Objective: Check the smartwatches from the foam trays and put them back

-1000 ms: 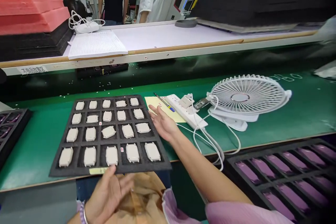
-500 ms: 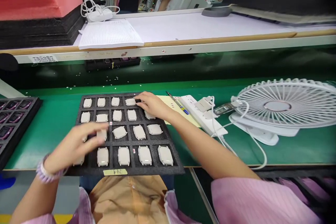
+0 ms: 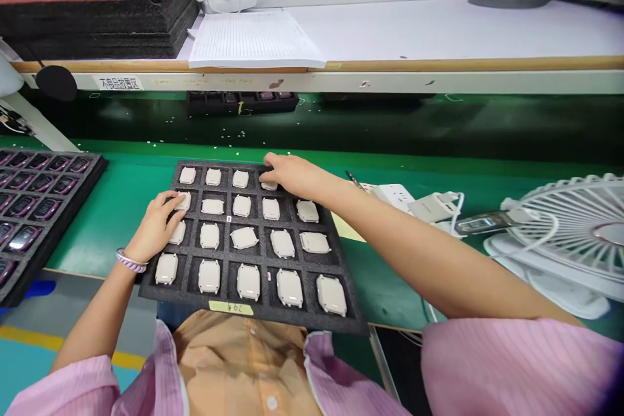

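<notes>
A black foam tray [image 3: 299, 317] lies on the green bench in front of me, with a pale grey-white casing in each of its several cells. My left hand [image 3: 155, 229] rests on the tray's left column, its fingers curled round the casing [image 3: 184, 201] in the second row. My right hand [image 3: 288, 172] reaches over the far row, with its fingertips pinched on a casing [image 3: 269, 186] in the top right area. A yellow label [image 3: 231, 307] sticks to the tray's near edge.
A second foam tray [image 3: 34, 201] of dark purple parts lies at the left. A power strip [image 3: 396, 195], cables and a white fan [image 3: 565, 234] lie at the right. Beyond are a dark conveyor with a small tray [image 3: 241, 102], paper sheets [image 3: 251, 39] and foam stacks [image 3: 97, 19].
My view has swung down and left. My left hand rose from the tray's near edge to its left column. My right hand went from the tray's right side to the far row.
</notes>
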{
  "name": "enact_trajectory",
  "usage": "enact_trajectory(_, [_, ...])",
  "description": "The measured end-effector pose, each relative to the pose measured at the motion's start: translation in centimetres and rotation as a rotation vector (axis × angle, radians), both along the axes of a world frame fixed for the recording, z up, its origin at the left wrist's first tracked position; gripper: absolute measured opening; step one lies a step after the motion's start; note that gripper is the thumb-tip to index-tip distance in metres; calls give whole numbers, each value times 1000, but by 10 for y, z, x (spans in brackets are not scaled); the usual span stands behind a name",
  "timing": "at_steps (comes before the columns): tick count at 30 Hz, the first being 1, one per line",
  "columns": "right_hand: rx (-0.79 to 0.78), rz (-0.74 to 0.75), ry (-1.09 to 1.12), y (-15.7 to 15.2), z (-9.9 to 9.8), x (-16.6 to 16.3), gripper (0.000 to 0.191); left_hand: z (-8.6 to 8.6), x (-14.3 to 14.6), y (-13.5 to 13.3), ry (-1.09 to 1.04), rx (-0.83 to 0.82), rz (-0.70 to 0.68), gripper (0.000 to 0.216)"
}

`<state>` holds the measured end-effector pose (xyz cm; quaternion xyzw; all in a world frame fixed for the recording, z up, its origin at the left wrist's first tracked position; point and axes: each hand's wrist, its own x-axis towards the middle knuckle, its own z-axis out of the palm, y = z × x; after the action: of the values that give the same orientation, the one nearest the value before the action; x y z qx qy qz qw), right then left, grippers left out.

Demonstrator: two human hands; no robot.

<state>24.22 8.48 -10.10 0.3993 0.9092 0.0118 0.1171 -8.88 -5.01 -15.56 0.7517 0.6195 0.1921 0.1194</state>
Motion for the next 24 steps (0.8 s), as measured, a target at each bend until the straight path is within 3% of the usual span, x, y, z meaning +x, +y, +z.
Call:
enact_trajectory(3, [-71, 30, 78, 0, -13, 8, 59, 16, 14, 10, 183, 55, 22, 36])
enact_trajectory(5, [-70, 19, 181, -4, -15, 16, 67, 30, 29, 23, 291, 59, -99, 31])
enact_trajectory(10, [52, -5, 470, -32, 3, 44, 50, 57, 68, 64, 552, -120, -470, 23])
enact_trajectory(15, [54, -205, 313, -71, 3, 74, 37, 67, 89, 78, 782, -108, -616, 14])
enact_trajectory(20, [-2, -346, 280, -95, -17, 95, 35, 68, 86, 71, 674, 88, -749, 27])
enact_trajectory(24, [-23, -466, 281, -96, -22, 86, 34, 60, 67, 72, 545, 16, -770, 37])
